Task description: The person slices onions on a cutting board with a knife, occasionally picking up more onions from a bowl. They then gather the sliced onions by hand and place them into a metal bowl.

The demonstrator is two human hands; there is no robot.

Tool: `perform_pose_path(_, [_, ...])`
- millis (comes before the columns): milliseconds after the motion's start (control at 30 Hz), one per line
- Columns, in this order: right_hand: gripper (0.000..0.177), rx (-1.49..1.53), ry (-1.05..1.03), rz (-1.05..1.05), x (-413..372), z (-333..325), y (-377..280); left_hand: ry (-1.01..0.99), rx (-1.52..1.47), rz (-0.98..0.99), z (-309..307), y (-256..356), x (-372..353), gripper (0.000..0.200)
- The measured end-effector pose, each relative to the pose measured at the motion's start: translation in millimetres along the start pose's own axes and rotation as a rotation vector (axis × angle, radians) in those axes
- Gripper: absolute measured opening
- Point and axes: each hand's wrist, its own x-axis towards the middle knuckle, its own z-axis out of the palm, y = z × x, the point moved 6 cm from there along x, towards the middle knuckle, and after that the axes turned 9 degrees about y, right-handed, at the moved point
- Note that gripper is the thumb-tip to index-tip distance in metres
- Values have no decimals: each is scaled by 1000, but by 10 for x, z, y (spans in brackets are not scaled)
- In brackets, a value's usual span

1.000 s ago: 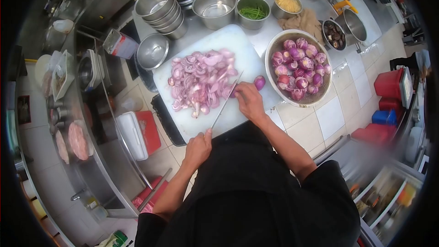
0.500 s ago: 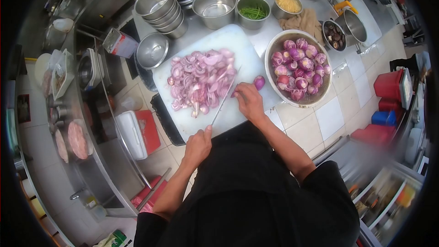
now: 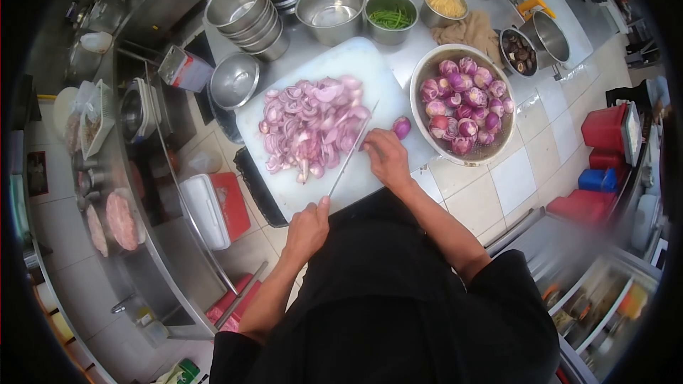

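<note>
Silvery, one long thin knife (image 3: 352, 153) slanted from your closed left hand (image 3: 306, 231), handle hidden; your right hand (image 3: 389, 156) curled, its grip unclear, one round purple onion (image 3: 402, 127) just beyond it, uncountable pale-purple slices (image 3: 313, 122) leftward.

Stacked metal bowls (image 3: 263, 37), tan cloth (image 3: 478, 33) (crumpled)

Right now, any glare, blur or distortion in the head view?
Head view: fisheye bend, black corners; hazy smear over the lower-right counter. Head view: bright glints in the large bowl and on the floor. Head view: sliced onions readable, knife visible; the right hand hides what its fingers cover.
</note>
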Motion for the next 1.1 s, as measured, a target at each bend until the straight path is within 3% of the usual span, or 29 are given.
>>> perform_pose_path(300, [22, -12, 15, -7, -6, 2, -15, -23, 30, 29, 184, -246, -69, 63])
perform_pose_path(500, [20, -26, 17, -30, 9, 5, -32, 0, -9, 17, -31, -5, 16, 63])
perform_pose_path(1100, [23, -59, -4, -22, -24, 1, 3, -26, -12, 16, -33, -94, 14, 64])
